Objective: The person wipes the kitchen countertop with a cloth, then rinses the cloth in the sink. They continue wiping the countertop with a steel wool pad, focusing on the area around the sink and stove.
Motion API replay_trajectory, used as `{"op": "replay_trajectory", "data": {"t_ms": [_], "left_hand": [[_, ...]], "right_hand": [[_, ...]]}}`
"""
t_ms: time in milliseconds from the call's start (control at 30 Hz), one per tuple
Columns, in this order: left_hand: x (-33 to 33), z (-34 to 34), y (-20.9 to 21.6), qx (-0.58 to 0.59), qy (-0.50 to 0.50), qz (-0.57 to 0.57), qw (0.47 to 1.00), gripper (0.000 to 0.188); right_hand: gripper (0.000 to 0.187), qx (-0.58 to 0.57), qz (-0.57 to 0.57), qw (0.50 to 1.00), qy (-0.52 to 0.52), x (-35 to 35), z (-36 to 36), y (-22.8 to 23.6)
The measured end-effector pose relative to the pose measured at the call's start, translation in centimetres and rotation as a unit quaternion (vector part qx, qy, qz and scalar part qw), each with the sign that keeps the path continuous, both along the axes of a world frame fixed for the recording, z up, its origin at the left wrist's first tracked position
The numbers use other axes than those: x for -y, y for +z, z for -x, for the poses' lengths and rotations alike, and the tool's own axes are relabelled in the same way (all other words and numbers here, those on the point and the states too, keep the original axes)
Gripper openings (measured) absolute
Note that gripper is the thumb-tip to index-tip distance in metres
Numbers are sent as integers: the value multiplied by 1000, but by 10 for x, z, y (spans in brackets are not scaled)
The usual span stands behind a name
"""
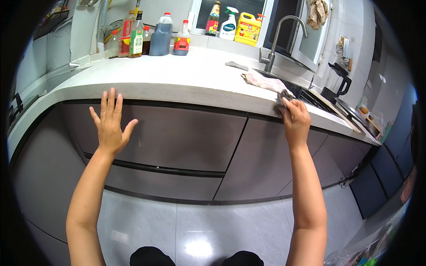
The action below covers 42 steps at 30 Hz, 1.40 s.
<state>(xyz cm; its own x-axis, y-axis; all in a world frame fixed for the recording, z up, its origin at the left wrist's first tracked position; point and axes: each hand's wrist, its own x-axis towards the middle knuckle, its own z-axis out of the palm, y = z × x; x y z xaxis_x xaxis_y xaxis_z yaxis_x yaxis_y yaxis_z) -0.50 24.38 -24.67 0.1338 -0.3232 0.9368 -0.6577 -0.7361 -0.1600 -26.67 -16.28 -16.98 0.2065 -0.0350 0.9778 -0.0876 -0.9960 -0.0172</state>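
Note:
My right hand (296, 119) is closed on a dark grey, fuzzy scouring pad (284, 95) at the front edge of the white countertop (177, 73). Most of the pad shows above the fingers; the rest is hidden in the grip. Just behind it, a pale pinkish cloth (262, 81) lies crumpled beside the sink. My left hand (111, 126) is empty, its fingers spread and pointing up before the counter's front edge, farther left. Whether those fingertips touch the edge I cannot tell. Farther back lies a small grey strip (236, 65), possibly a folded rag.
Several sauce bottles and a large blue-grey jug (161, 37) stand at the back left. A spray bottle (228, 24) and a yellow jug (248, 29) sit on the window ledge. The tap (277, 40) rises behind the sink. Grey cabinets (173, 133) fill the space below.

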Motion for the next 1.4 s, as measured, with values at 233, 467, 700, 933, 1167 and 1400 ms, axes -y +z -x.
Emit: {"op": "replay_trajectory", "data": {"t_ms": [233,467,700,933,1167,1400], "left_hand": [[51,7,37,28,-49,10,998,80],[56,-4,39,56,-74,50,994,71],[48,-8,47,68,-92,41,993,67],[52,-7,46,54,-102,50,992,67],[44,-7,50,76,-63,15,995,65],[43,-11,47,78,-70,21,994,65]], "right_hand": [[21,-104,-4,992,75,-56,-37,39],[20,-122,-54,990,49,-54,-34,42],[17,-128,-36,990,45,-57,-32,43],[16,-102,-42,991,74,-58,-41,39],[3,-48,15,992,116,-133,-104,27],[19,-26,-81,993,-80,41,42,19]]}}
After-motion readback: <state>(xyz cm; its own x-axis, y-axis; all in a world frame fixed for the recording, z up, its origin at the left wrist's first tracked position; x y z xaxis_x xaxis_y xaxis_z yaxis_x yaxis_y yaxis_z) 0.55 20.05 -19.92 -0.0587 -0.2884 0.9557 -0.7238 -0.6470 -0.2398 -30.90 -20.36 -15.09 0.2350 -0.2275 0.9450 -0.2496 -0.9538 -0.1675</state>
